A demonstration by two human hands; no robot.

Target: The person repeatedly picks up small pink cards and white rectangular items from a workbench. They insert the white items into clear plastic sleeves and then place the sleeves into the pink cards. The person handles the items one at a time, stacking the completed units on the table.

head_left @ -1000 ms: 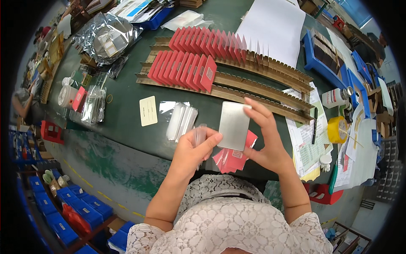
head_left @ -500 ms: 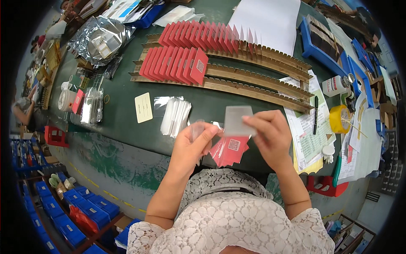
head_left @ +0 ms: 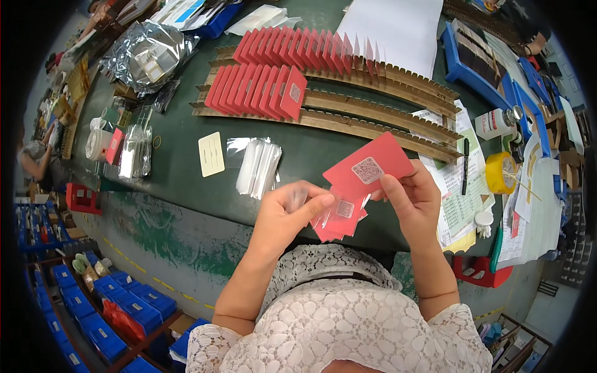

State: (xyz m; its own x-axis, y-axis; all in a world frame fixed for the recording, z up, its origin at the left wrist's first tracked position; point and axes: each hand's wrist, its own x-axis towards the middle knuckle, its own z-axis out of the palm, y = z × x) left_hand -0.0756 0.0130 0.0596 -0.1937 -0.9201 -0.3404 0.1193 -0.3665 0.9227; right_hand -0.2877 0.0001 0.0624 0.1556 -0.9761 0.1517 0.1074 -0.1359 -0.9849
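Working at the near edge of the bench [head_left: 180, 171], we are seeing a yellow card [head_left: 211, 154] lying left of clear sleeves [head_left: 258, 169]. Our left hand [head_left: 283, 214] is pinching clear plastic [head_left: 298, 197], thumb closed against fingers. Piled cards [head_left: 344, 225] are lying near that edge, between our hands. Our right hand [head_left: 415, 204] is gripping a red card [head_left: 368, 166] by its right end, raised above the bench.

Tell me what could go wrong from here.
The right hand holds the red card near one end, so it might slip or bend. The clear plastic in the left hand looks thin and could crease. The loose red pile lies near the table's front edge; a nudge might spill it.
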